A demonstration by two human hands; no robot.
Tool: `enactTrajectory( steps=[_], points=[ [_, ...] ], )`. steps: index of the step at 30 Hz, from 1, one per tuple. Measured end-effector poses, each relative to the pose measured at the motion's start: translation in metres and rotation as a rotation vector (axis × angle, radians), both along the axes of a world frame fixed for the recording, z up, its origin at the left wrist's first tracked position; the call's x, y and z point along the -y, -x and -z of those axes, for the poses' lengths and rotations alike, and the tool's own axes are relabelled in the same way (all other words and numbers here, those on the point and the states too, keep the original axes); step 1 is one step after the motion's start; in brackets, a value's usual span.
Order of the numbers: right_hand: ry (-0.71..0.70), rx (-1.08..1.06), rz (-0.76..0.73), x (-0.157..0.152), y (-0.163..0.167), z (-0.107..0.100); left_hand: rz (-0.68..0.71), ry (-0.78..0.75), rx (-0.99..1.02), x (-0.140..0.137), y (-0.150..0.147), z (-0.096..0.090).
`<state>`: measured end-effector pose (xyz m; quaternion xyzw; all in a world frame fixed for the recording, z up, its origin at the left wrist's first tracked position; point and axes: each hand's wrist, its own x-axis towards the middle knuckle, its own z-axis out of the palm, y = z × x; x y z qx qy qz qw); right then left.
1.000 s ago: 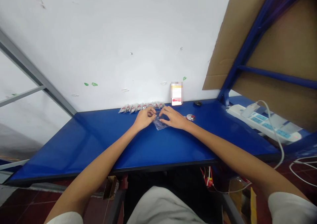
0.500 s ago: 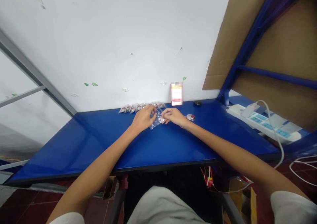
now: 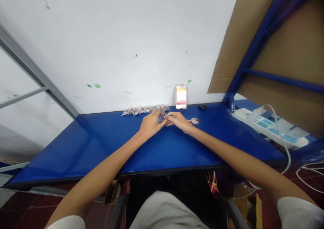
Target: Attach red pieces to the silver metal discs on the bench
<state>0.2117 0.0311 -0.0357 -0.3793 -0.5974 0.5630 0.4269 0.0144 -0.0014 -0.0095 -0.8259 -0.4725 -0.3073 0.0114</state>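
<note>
A small clear plastic bag (image 3: 161,116) is between my two hands above the blue table (image 3: 152,148). My left hand (image 3: 152,121) is closed on its left side and hides much of it. At its right edge, my right hand (image 3: 177,119) has thumb and fingertips pinched together on the bag. What lies inside the bag cannot be made out. Behind my hands, several small filled clear packets (image 3: 143,110) with red marks lie in a row along the wall. Just right of my right hand are shiny round metal pieces (image 3: 195,121) with red on them.
A blurred upright card or box (image 3: 181,96) leans at the wall. A black round object (image 3: 202,106) lies at the table's back right. The white power strip (image 3: 270,127) with plug and cable runs along the right side, beside a blue metal frame (image 3: 253,50).
My left hand has closed further over the bag and come nearer my right hand, so less of the bag shows. The view has shifted slightly.
</note>
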Motion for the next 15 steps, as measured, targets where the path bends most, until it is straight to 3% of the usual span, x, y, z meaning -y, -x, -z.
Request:
enactTrajectory(
  steps=[4,8,10,12,15],
  points=[
    [-0.115,0.073,-0.020,0.000,0.002,0.002,0.016,0.020,0.053,-0.002,-0.001,0.005],
    [-0.452,0.471,0.132,0.007,-0.001,-0.003,0.004,0.036,0.106,-0.005,-0.001,0.009],
    [-0.544,0.664,0.250,0.010,-0.002,-0.007,-0.002,0.031,0.107,-0.005,0.000,0.009],
    [-0.541,0.759,0.310,0.011,-0.002,-0.010,0.005,0.018,0.107,-0.004,0.000,0.007],
    [-0.446,0.738,0.250,0.009,-0.003,-0.011,0.026,-0.004,0.116,-0.002,0.000,0.005]
  ],
)
